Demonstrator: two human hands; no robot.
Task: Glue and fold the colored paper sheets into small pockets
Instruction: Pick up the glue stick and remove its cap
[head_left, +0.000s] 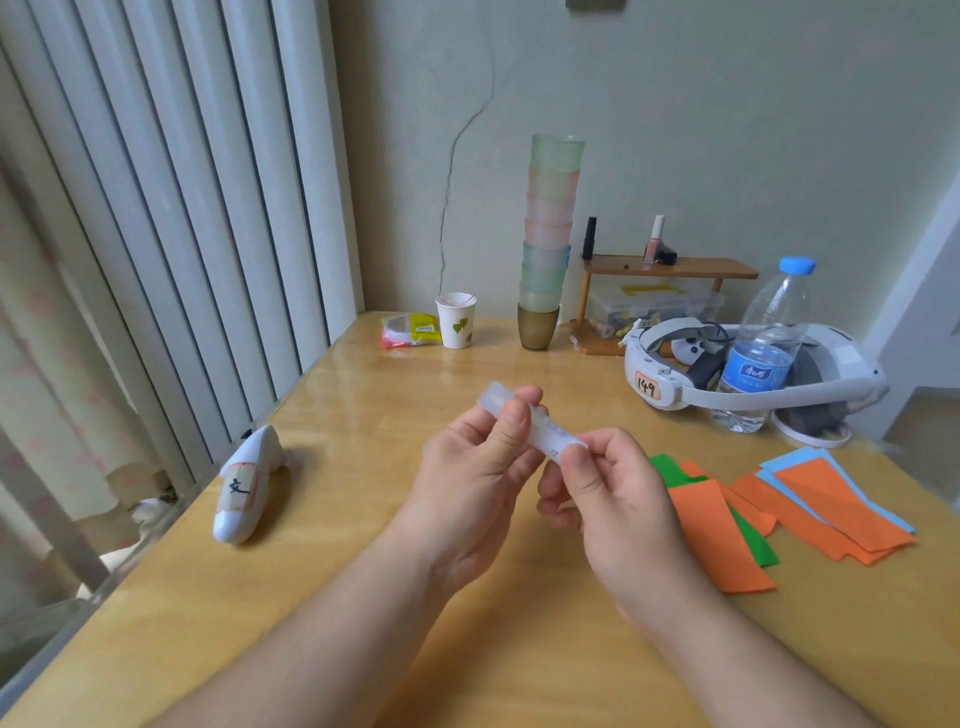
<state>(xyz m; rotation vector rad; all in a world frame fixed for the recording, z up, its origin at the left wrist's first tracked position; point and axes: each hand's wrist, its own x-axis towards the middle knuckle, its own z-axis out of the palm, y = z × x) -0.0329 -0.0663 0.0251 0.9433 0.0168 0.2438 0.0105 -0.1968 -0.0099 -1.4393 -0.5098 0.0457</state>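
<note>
White controller (248, 486) with a handwritten label lies on its side far left on the wooden table (363, 597), near the edge by the radiator (182, 208); behind it toward the wall a red-yellow packet (408, 331), just beside a paper cup (456, 320) with a leaf print; centre frame, both hands raised above the table holding a translucent glue stick (530, 423) tilted, capped end up-left; left hand (475, 478) curled round the upper part, thumb lying along the tube, fingers behind it; right hand (615, 493) pinching the lower end between thumb and forefinger, other fingers folded under; back centre a tall stack of pastel plastic cups (550, 228) sitting in a dark cup; right of that a small wooden shelf (670, 267) with nail polish bottles on top and a clear box beneath; white headset (737, 379) tagged 149, with a water bottle (769, 343), blue cap, standing at it; colored paper sheets (810, 504) lie flat on the table right of the hands, orange, green and light blue strips overlapping in a loose pile, not touched by either hand.
</note>
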